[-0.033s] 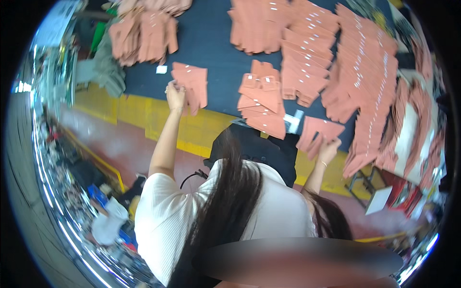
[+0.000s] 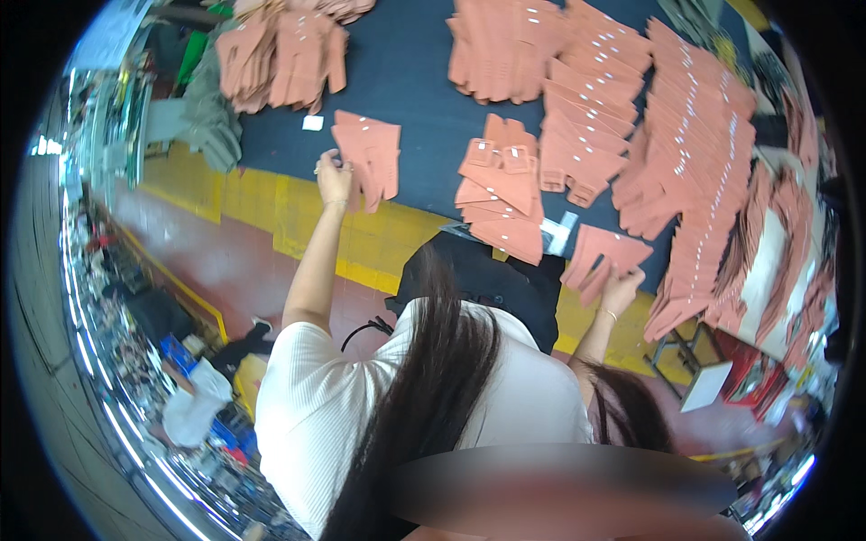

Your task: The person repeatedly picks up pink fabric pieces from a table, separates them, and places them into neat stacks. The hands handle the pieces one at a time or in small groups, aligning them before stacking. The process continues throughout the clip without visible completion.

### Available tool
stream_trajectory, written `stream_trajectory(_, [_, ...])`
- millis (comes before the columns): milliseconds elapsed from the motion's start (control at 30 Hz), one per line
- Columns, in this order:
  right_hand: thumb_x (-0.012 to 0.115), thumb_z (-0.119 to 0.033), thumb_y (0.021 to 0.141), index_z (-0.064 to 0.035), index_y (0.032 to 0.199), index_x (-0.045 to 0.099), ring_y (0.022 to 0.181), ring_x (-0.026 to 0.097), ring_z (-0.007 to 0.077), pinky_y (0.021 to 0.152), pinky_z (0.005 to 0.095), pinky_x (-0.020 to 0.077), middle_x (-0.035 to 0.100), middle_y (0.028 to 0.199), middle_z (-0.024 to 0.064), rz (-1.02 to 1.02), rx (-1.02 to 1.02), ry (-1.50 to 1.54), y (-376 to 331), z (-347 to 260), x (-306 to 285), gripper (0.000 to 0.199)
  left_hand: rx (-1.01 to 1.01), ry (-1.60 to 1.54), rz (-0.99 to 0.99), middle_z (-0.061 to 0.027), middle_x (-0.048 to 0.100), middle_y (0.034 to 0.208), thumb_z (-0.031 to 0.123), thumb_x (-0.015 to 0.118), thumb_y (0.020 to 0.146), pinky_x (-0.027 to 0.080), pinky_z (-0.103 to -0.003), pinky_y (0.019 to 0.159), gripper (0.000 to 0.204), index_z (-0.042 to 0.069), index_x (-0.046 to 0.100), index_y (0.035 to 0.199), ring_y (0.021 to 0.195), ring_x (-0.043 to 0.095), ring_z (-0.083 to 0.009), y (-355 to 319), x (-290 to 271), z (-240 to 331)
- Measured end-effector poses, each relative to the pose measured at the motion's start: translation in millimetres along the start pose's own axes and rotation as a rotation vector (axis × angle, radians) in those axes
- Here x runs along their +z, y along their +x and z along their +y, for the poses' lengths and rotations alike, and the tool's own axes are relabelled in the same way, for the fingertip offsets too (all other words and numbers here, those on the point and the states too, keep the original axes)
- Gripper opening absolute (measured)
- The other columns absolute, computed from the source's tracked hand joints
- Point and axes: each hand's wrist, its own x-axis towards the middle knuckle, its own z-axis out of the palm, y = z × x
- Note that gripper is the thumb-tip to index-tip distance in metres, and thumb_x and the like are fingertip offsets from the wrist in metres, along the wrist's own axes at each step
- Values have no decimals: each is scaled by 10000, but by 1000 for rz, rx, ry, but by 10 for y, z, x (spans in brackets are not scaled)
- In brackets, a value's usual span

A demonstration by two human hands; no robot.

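Pinching salmon cloth piece (image 2: pixel 368 155) at its left edge, left hand (image 2: pixel 334 178) fingers closed on it, over dark desk (image 2: pixel 415 81). Gripping second piece (image 2: pixel 603 257), right hand (image 2: pixel 621 290), at desk's near edge. Stack (image 2: pixel 502 189) between.

A: What sort of place?

B: Garment workshop, factory floor. Long dark-blue cutting table (image 2: pixel 424 81) w/ yellow edge, covered in stacks of salmon-pink cut fabric pieces (image 2: pixel 686 153), each w/ small white tag.

A: Anything else?

B: Red painted floor (image 2: pixel 225 261) w/ yellow lane lines, cluttered shelving (image 2: pixel 117 117) along the left side.
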Motion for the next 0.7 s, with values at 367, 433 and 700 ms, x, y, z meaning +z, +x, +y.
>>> stream_trajectory(367, [548,-73,941,-49,1252,455,742,526,70,598,228,433,594,959,7,-372,13,675,-81,48,-305,325,-225,14,50,-184,531,1125,272,794,732,412,-415,977,623,9,545,1240,1105,503,-342,100,239,136])
stream_trajectory(433, [541,-157,971,-50,1224,494,807,560,75,637,236,458,608,1018,11,-363,54,679,-211,-137,-409,279,-200,15,103,-186,509,1162,226,813,707,401,-415,995,620,6,540,1219,1144,480,-350,88,238,178])
stream_trajectory(700, [556,-149,969,35,1089,553,731,584,102,631,268,502,648,860,75,-437,-304,231,-588,-1026,-1153,220,-283,-421,-273,-96,664,902,138,690,831,518,-309,693,365,-10,540,1128,799,632,-151,286,8,481])
